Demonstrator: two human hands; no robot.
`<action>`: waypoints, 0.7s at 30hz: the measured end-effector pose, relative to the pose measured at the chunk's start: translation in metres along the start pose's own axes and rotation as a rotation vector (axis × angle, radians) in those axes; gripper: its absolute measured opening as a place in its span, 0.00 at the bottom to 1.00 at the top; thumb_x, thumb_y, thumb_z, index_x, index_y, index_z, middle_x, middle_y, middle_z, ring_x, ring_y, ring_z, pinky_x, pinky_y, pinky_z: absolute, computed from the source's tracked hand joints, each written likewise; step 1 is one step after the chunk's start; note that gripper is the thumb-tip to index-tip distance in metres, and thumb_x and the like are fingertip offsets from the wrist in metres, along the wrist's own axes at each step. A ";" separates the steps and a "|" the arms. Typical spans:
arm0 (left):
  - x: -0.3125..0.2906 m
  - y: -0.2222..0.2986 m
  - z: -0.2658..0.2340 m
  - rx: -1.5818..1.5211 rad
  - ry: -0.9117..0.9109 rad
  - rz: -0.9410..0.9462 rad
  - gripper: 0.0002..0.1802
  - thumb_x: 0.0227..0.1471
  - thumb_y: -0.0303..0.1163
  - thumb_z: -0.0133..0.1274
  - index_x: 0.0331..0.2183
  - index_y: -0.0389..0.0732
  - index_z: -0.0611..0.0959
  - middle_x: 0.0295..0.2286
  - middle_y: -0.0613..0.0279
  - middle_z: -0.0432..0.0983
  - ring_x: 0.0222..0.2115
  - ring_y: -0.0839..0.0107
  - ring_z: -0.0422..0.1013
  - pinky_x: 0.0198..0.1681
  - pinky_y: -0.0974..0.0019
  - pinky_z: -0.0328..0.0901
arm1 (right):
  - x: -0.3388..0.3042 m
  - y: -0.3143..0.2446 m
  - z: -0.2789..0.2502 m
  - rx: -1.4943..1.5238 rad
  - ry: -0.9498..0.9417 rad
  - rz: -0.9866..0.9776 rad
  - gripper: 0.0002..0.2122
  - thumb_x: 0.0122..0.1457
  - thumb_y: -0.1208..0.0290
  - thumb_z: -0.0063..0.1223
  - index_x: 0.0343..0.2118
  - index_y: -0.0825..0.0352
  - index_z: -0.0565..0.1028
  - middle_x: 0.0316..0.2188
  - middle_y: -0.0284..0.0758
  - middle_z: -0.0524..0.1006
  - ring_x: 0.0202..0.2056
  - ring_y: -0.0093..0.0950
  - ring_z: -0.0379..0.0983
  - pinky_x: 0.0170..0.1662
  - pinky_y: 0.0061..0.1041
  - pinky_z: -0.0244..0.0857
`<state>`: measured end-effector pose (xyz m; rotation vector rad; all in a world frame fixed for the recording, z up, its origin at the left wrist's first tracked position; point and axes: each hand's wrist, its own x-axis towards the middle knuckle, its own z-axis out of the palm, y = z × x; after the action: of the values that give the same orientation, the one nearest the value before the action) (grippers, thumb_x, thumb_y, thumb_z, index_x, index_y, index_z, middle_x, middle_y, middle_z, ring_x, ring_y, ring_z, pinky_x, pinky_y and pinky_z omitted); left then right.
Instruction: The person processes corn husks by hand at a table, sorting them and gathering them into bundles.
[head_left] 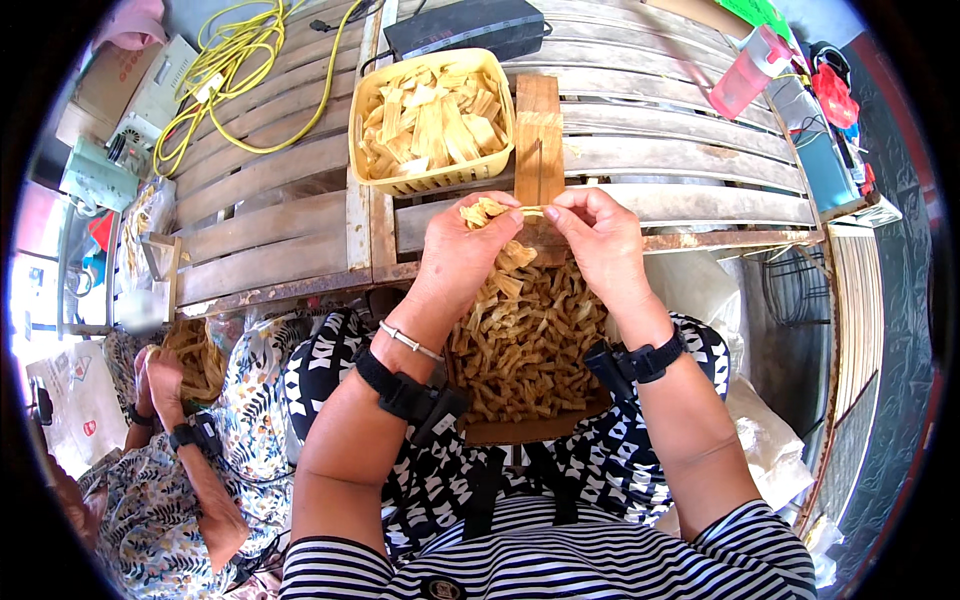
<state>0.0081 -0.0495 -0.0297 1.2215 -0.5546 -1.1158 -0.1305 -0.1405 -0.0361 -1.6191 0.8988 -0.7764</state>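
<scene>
A thin tan strip (530,210) is stretched between both hands just above the lap. The left hand (462,250) is clenched around a small bunch of strips (482,212), its fingertips hidden behind them; the right hand (598,238) pinches the strip's right end. Below lies a tray of strips (520,350), its near edge partly covered by the forearms. Farther off on the slatted table (680,150) sits a yellow basket (430,115) beside a wooden block (538,140). At far left, another person's hand (165,380) is partly cut off.

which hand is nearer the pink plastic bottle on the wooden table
Right. The right hand lies below-left of the pink plastic bottle; the left hand is farther left.
</scene>
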 end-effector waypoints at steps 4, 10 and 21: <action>0.009 -0.010 0.001 0.071 0.043 0.031 0.07 0.48 0.24 0.55 0.32 0.35 0.78 0.28 0.68 0.73 0.29 0.82 0.67 0.34 0.77 0.64 | 0.003 0.003 0.002 -0.110 0.051 -0.025 0.05 0.52 0.75 0.56 0.29 0.70 0.76 0.23 0.30 0.75 0.25 0.15 0.68 0.31 0.17 0.64; 0.022 -0.019 0.002 0.424 0.163 0.069 0.09 0.45 0.31 0.56 0.30 0.36 0.79 0.21 0.62 0.75 0.22 0.78 0.69 0.28 0.73 0.65 | 0.006 0.002 0.003 -0.207 0.061 -0.019 0.06 0.50 0.74 0.55 0.29 0.70 0.76 0.24 0.36 0.77 0.26 0.23 0.73 0.32 0.21 0.66; -0.011 0.012 0.005 0.362 -0.074 -0.137 0.11 0.48 0.33 0.51 0.32 0.36 0.77 0.21 0.59 0.77 0.19 0.76 0.73 0.24 0.73 0.69 | 0.006 0.000 -0.011 -0.048 0.163 -0.040 0.04 0.54 0.75 0.54 0.31 0.70 0.75 0.22 0.26 0.74 0.24 0.13 0.65 0.30 0.15 0.63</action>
<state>0.0035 -0.0427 -0.0143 1.5538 -0.7617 -1.2132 -0.1371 -0.1508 -0.0330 -1.6376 1.0100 -0.9316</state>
